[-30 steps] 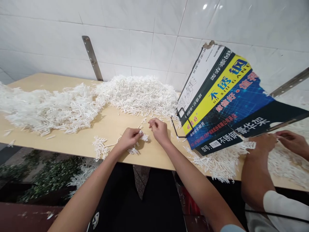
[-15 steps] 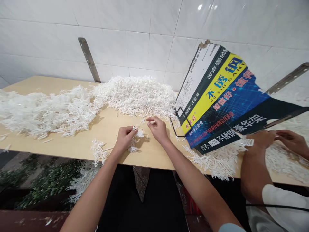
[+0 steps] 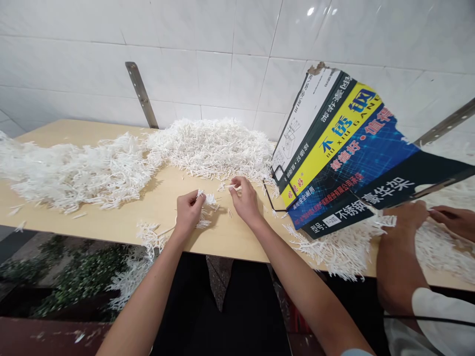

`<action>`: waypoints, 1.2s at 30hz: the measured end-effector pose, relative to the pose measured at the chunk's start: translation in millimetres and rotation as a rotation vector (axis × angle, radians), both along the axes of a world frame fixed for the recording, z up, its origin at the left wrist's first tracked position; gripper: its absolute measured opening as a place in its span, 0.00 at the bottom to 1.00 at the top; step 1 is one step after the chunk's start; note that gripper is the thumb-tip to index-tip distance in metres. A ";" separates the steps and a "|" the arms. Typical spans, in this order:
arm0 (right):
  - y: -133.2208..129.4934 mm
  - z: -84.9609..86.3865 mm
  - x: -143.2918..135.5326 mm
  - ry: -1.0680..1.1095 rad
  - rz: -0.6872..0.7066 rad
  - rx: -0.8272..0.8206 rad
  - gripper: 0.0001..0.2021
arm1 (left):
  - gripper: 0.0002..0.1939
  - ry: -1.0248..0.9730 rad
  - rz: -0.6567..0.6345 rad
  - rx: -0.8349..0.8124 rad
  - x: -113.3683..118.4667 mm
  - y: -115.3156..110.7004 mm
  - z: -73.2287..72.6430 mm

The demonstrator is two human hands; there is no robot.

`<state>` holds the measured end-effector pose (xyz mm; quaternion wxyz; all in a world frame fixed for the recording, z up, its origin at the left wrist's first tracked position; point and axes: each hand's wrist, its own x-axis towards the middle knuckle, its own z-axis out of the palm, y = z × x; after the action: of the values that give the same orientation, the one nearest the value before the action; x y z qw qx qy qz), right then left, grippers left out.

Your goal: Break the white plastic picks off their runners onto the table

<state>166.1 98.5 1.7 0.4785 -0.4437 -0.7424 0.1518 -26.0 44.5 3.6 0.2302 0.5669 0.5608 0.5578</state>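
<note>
White spiky plastic sprig bundle (image 3: 206, 205) sits gripped in the closed left hand (image 3: 188, 212) above the pale wooden tabletop (image 3: 163, 198). Just beside it, the right hand (image 3: 243, 200) pinches 1 small white plastic piece (image 3: 233, 187) near the white heap (image 3: 218, 148).

Bare table (image 3: 163, 198) ahead; white sprig heaps (image 3: 218, 146) behind, cardboard box (image 3: 345, 153) rightward.

Single head-worn view, looking forward and down. Close over the wooden table (image 3: 111, 225). Tiled wall (image 3: 208, 64) directly ahead.
</note>
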 end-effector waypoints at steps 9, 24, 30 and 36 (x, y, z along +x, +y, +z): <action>-16.6 11.8 -7.0 0.100 0.426 -0.150 0.10 | 0.18 0.371 -0.151 -0.084 3.1 8.2 -1.2; -9.4 4.8 -9.4 0.333 0.400 -0.451 0.11 | 0.22 0.367 -0.229 -0.026 2.7 7.2 1.7; -12.1 2.2 -14.5 0.162 0.326 -0.328 0.09 | 0.20 0.536 -0.202 0.034 5.4 8.1 -2.3; -0.4 -18.9 -12.1 0.374 0.180 -0.342 0.10 | 0.20 0.505 -0.266 -0.011 9.5 9.0 -0.1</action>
<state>154.0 98.0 -17.2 0.5101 -0.4148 -0.6409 0.3963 -16.5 53.5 3.4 0.1571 0.7553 0.5241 0.3608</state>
